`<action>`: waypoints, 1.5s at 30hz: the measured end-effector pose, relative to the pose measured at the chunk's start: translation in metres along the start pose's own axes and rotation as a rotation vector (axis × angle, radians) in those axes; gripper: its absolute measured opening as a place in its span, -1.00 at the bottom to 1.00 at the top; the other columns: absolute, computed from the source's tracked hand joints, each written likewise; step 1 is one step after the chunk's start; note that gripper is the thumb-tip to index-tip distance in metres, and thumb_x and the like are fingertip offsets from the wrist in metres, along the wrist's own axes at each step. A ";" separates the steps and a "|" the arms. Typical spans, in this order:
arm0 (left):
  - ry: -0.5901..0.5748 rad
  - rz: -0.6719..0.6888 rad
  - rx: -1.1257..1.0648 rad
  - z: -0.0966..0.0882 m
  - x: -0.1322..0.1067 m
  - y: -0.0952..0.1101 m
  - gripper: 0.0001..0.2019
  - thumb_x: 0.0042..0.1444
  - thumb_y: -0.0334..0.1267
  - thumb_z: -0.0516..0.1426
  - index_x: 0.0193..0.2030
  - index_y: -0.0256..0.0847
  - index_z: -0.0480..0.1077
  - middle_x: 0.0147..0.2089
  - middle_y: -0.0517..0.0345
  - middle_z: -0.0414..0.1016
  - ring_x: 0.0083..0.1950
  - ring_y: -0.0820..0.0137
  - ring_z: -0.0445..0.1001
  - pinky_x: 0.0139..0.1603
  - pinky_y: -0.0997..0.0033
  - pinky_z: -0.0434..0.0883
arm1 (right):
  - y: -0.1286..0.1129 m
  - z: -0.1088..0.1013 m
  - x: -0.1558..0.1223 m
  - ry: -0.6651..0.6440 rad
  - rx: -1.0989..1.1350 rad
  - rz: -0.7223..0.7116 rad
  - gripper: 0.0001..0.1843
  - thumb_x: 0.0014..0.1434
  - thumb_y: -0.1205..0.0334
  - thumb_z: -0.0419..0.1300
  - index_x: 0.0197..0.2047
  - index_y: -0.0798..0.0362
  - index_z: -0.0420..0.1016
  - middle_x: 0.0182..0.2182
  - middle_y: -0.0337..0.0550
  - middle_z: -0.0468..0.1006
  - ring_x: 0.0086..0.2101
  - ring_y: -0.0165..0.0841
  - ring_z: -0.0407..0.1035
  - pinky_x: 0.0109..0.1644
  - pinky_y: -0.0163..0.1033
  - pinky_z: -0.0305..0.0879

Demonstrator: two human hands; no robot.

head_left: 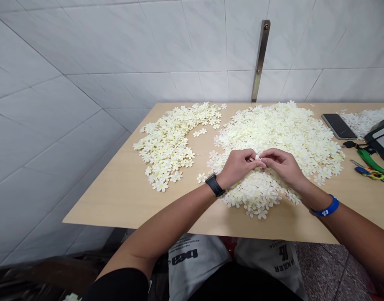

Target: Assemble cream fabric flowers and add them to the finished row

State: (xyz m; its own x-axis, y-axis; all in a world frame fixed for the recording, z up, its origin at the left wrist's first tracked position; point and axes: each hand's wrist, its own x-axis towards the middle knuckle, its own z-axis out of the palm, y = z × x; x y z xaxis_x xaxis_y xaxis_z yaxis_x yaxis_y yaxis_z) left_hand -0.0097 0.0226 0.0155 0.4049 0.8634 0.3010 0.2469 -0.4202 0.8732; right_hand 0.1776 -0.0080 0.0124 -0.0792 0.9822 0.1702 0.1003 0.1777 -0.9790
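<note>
Both my hands meet over a large heap of pale yellow-white artificial flowers (282, 125). My left hand (238, 167), with a black watch on its wrist, pinches a small white flower (257, 157) between thumb and fingers. From the other side my right hand (281, 165), wearing a blue wristband, closes its fingertips on the same flower. Most of that flower is hidden by the fingers. A second, curved pile of flowers (169, 142) lies to the left, and a single loose flower (201, 178) rests near my left wrist.
At the right of the wooden table (116, 200) lie a phone (339, 126), a pile of small white pieces (367, 119), a green-handled tool (373, 161), scissors (372, 172) and a dark box (381, 138). A metal strip (260, 62) is fixed to the tiled wall behind.
</note>
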 end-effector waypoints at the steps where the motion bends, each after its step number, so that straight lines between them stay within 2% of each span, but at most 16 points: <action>1: -0.003 0.012 0.017 0.000 0.000 -0.001 -0.47 0.08 0.21 0.30 -0.54 -0.24 0.35 -0.57 0.28 0.36 -0.49 0.54 0.18 -0.44 0.46 0.11 | 0.000 0.000 0.000 -0.006 -0.022 -0.018 -0.74 0.08 -0.01 0.43 -0.34 0.01 0.62 -0.44 -0.18 0.59 -0.41 -0.33 0.46 -0.29 -0.20 0.45; 4: 0.004 0.034 0.025 0.002 0.001 -0.003 -0.48 0.07 0.21 0.30 -0.53 -0.24 0.36 -0.56 0.29 0.34 -0.48 0.54 0.17 -0.43 0.46 0.12 | -0.002 -0.001 -0.001 0.002 -0.084 -0.057 -0.76 0.13 0.03 0.40 -0.39 0.02 0.59 -0.46 -0.19 0.56 -0.41 -0.34 0.43 -0.29 -0.21 0.42; 6: -0.007 0.034 0.003 0.003 0.002 -0.006 -0.52 0.11 0.18 0.29 -0.48 -0.24 0.42 -0.53 0.26 0.40 -0.46 0.52 0.24 -0.42 0.46 0.18 | -0.003 -0.001 -0.001 0.025 -0.099 -0.052 -0.76 0.17 0.02 0.36 -0.38 0.01 0.57 -0.47 -0.19 0.55 -0.42 -0.34 0.43 -0.30 -0.21 0.42; 12: 0.016 0.090 -0.042 0.004 0.003 -0.012 -0.74 0.24 -0.07 0.23 -0.11 -0.22 0.58 -0.21 0.07 0.66 -0.22 0.39 0.57 -0.24 0.44 0.46 | -0.002 -0.001 0.000 0.115 -0.045 -0.015 -0.72 0.15 -0.03 0.37 -0.34 0.02 0.55 -0.48 -0.21 0.52 -0.44 -0.34 0.43 -0.30 -0.19 0.44; 19: 0.047 0.220 0.051 0.002 0.004 -0.013 -0.77 0.34 -0.14 0.15 -0.03 -0.21 0.55 -0.05 -0.01 0.63 -0.16 0.40 0.57 -0.31 0.49 0.48 | -0.003 -0.001 -0.001 0.148 -0.058 -0.061 -0.76 0.20 0.01 0.34 -0.33 0.00 0.53 -0.48 -0.22 0.51 -0.43 -0.35 0.42 -0.27 -0.20 0.41; 21: 0.083 0.276 0.079 0.002 0.004 -0.015 -0.76 0.35 -0.15 0.14 0.04 -0.20 0.51 0.04 -0.04 0.59 -0.06 0.36 0.57 -0.19 0.42 0.53 | -0.003 -0.001 -0.002 0.169 -0.073 -0.074 -0.77 0.21 0.02 0.34 -0.33 0.00 0.52 -0.47 -0.22 0.50 -0.43 -0.35 0.41 -0.27 -0.20 0.41; 23: 0.136 0.338 0.136 0.002 0.003 -0.016 -0.73 0.36 -0.16 0.14 0.12 -0.17 0.47 0.15 -0.07 0.53 0.15 0.27 0.52 0.11 0.25 0.53 | -0.002 0.000 -0.002 0.196 -0.084 -0.082 -0.76 0.21 0.02 0.33 -0.33 -0.01 0.50 -0.46 -0.22 0.49 -0.42 -0.35 0.41 -0.27 -0.20 0.41; 26: 0.189 0.398 0.226 0.003 0.003 -0.015 -0.58 0.35 -0.11 0.16 0.30 -0.09 0.33 0.35 -0.09 0.36 0.42 0.14 0.30 0.46 -0.02 0.27 | -0.002 0.002 -0.003 0.225 -0.084 -0.091 -0.75 0.22 0.00 0.32 -0.32 -0.01 0.48 -0.45 -0.22 0.48 -0.41 -0.35 0.40 -0.27 -0.20 0.41; 29: 0.160 0.435 0.223 0.005 0.002 -0.013 -0.27 0.30 0.00 0.20 0.51 0.06 -0.01 0.58 -0.09 -0.03 0.60 -0.02 -0.04 0.55 -0.20 0.07 | -0.002 0.004 -0.004 0.245 -0.090 -0.108 -0.77 0.23 0.03 0.31 -0.32 -0.02 0.48 -0.43 -0.21 0.49 -0.39 -0.34 0.40 -0.25 -0.20 0.42; 31: 0.121 0.483 0.211 0.007 0.000 -0.012 -0.06 0.23 0.06 0.25 0.56 0.15 -0.26 0.64 -0.06 -0.30 0.64 -0.12 -0.25 0.55 -0.33 0.00 | -0.003 0.004 -0.005 0.257 -0.110 -0.132 -0.81 0.24 0.06 0.29 -0.32 -0.02 0.48 -0.42 -0.20 0.49 -0.36 -0.33 0.41 -0.23 -0.19 0.41; 33: 0.071 0.515 0.201 0.010 -0.001 -0.012 0.07 0.16 0.08 0.30 0.56 0.20 -0.38 0.64 -0.09 -0.40 0.62 -0.17 -0.21 0.48 -0.33 0.16 | -0.002 0.004 -0.006 0.266 -0.135 -0.165 -0.84 0.25 0.11 0.28 -0.31 -0.02 0.49 -0.40 -0.19 0.50 -0.34 -0.32 0.43 -0.19 -0.18 0.41; 35: 0.039 0.487 0.169 0.011 -0.003 -0.012 0.11 0.12 0.05 0.34 0.55 0.22 -0.40 0.62 -0.16 -0.31 0.52 -0.12 0.14 0.24 -0.11 0.50 | -0.001 0.004 -0.006 0.267 -0.155 -0.208 -0.87 0.26 0.15 0.27 -0.31 -0.01 0.49 -0.38 -0.19 0.51 -0.32 -0.31 0.44 -0.16 -0.16 0.41; 36: 0.042 0.462 0.152 0.012 -0.004 -0.012 0.09 0.13 0.02 0.34 0.54 0.21 -0.37 0.60 -0.19 -0.22 0.41 -0.02 0.31 0.08 0.04 0.60 | 0.000 0.004 -0.007 0.265 -0.163 -0.229 -0.88 0.26 0.17 0.26 -0.30 -0.01 0.49 -0.37 -0.19 0.51 -0.31 -0.31 0.44 -0.14 -0.15 0.41; 38: 0.102 0.455 0.158 0.011 -0.004 -0.011 -0.03 0.15 -0.07 0.32 0.51 0.14 -0.25 0.51 -0.21 -0.02 0.26 0.12 0.43 -0.06 0.18 0.62 | 0.002 0.004 -0.007 0.266 -0.175 -0.264 -0.90 0.27 0.19 0.25 -0.30 -0.01 0.48 -0.36 -0.19 0.51 -0.30 -0.30 0.44 -0.14 -0.15 0.41; 42: 0.245 0.559 0.311 0.005 0.000 -0.010 -0.43 0.21 -0.22 0.24 0.29 -0.08 0.10 0.33 -0.18 0.26 0.37 0.07 0.30 0.28 -0.06 0.45 | 0.004 0.004 -0.007 0.278 -0.188 -0.305 -0.91 0.29 0.21 0.24 -0.27 -0.01 0.48 -0.35 -0.18 0.51 -0.28 -0.30 0.44 -0.12 -0.14 0.40; 45: 0.231 0.574 0.387 0.002 0.003 -0.011 -0.60 0.30 -0.28 0.14 0.24 -0.12 0.23 0.24 -0.12 0.42 0.30 0.15 0.39 0.32 0.00 0.40 | 0.004 0.003 -0.007 0.261 -0.206 -0.328 -0.91 0.31 0.20 0.22 -0.26 -0.02 0.48 -0.34 -0.17 0.51 -0.28 -0.30 0.45 -0.13 -0.13 0.41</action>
State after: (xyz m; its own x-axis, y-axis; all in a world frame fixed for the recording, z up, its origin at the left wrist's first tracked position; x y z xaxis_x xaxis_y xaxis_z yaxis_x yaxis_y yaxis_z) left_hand -0.0099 0.0289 0.0063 0.3788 0.4960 0.7813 0.3618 -0.8564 0.3683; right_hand 0.1752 -0.0146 0.0066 0.1102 0.8496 0.5158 0.3083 0.4642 -0.8304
